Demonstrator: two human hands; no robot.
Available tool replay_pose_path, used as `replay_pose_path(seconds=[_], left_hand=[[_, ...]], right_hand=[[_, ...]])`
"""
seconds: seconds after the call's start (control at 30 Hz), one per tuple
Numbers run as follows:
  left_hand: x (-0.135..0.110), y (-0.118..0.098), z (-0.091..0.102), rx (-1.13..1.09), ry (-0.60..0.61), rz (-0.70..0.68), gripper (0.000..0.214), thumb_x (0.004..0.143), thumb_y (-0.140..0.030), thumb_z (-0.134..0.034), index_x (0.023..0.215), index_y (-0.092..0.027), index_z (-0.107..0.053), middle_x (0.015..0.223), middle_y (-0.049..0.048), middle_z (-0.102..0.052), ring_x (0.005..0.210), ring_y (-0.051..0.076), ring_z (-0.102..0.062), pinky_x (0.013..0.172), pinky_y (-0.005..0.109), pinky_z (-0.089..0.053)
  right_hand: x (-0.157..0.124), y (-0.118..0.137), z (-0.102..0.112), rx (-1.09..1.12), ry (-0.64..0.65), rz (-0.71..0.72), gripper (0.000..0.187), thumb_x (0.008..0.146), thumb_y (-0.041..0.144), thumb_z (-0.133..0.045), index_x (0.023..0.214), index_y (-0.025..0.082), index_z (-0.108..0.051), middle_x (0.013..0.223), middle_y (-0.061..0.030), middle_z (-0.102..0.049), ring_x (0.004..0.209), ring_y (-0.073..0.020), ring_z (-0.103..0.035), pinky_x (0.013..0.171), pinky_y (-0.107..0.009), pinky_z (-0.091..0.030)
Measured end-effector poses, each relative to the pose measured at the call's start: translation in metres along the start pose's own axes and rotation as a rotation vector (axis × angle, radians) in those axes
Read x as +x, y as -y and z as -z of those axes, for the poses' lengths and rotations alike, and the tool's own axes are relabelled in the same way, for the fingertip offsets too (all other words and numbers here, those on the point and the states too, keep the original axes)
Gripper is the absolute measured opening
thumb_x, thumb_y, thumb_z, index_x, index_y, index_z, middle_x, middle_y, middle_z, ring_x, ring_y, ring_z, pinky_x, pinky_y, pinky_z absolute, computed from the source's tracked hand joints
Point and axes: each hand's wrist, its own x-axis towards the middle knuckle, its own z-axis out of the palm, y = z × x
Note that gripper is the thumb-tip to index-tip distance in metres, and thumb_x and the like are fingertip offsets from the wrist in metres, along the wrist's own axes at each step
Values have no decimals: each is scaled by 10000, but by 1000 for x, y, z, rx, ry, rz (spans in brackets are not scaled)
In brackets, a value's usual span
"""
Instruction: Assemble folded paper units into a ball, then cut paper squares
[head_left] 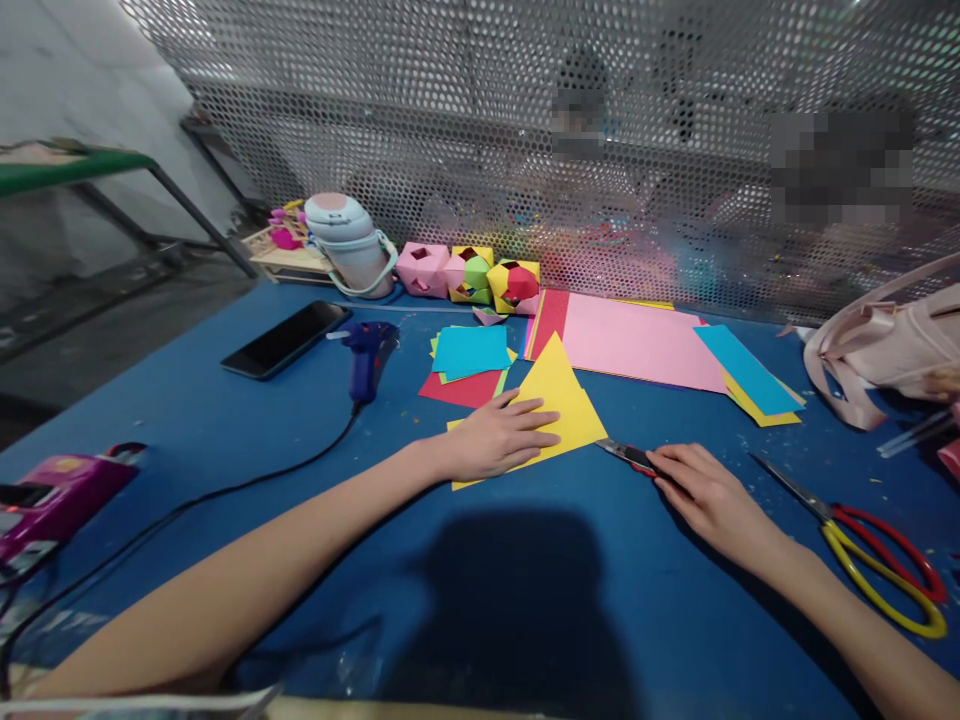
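My left hand [499, 437] lies flat with its fingers spread on a folded sheet of yellow paper [559, 385], pressing it to the table. The sheet shows a triangular peak pointing away from me and a strip sticking out at the lower left. My right hand [694, 490] grips a utility knife [634, 456] with a black and red handle. Its blade tip is at the right corner of the yellow paper. Just behind my left hand sits a small stack of blue paper squares [471, 350], with red and green sheets under it.
Scissors [829, 515] lie at the right, near a pink bag [885, 350]. Pink sheets [637, 340] and folded paper cubes [470, 275] line the back before a perforated metal screen [465, 130]. Leftward are a glue gun [364, 360] with its cord, a phone [285, 340] and a purple power strip [67, 500].
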Motion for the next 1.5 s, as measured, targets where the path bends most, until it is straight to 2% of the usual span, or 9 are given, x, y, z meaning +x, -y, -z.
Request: replay_pose_path(seconds=[0.4, 0.93, 1.5], left_hand=[[0, 0, -1, 1, 6, 1, 386, 1009, -362, -313, 1325, -301, -527, 1458, 11, -468, 1370, 249, -381, 1140, 462, -208], [0, 1, -2, 4, 4, -4, 381, 1006, -356, -328, 1322, -299, -532, 1462, 21, -463, 1382, 243, -366, 1145, 457, -193], [1, 1, -2, 7, 22, 3, 384, 1005, -356, -331, 1326, -292, -531, 1468, 21, -452, 1377, 272, -371, 1123, 482, -225]], right_hand=[[1, 8, -1, 26, -7, -2, 307, 959, 234, -439, 1212, 212, -612, 1053, -121, -665, 919, -249, -615, 782, -433, -551], [3, 14, -5, 11, -5, 27, 318, 956, 222, -451, 1238, 218, -597, 1074, -113, -665, 944, -242, -621, 820, -417, -542], [6, 21, -5, 63, 11, 55, 312, 947, 193, -463, 1231, 194, -593, 1061, -119, -657, 922, -236, -610, 793, -400, -544]])
